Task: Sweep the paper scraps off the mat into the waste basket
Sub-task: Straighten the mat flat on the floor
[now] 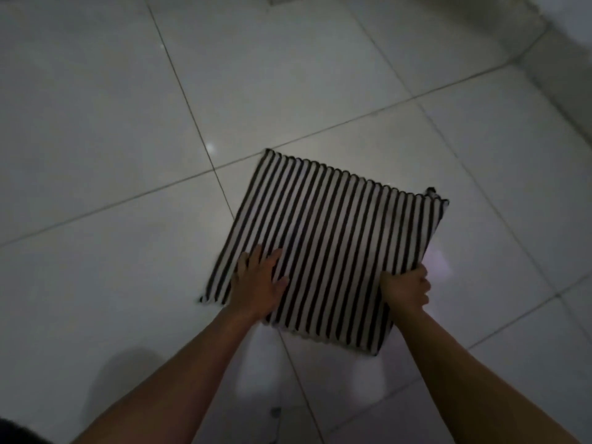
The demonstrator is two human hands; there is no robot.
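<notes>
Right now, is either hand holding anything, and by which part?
The right hand grips the striped mat at its right edge, near the corner closest to the person. The left hand lies flat on the mat, gripping nothing.

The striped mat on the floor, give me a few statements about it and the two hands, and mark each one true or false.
1. The mat has black and white stripes. True.
2. The left hand lies flat, fingers spread, on the mat. True.
3. The right hand hovers clear of the mat. False: it grips the mat's right edge.
4. The mat lies on carpet. False: it lies on a tiled floor.
5. A waste basket stands beside the mat. False: none is in view.
</notes>
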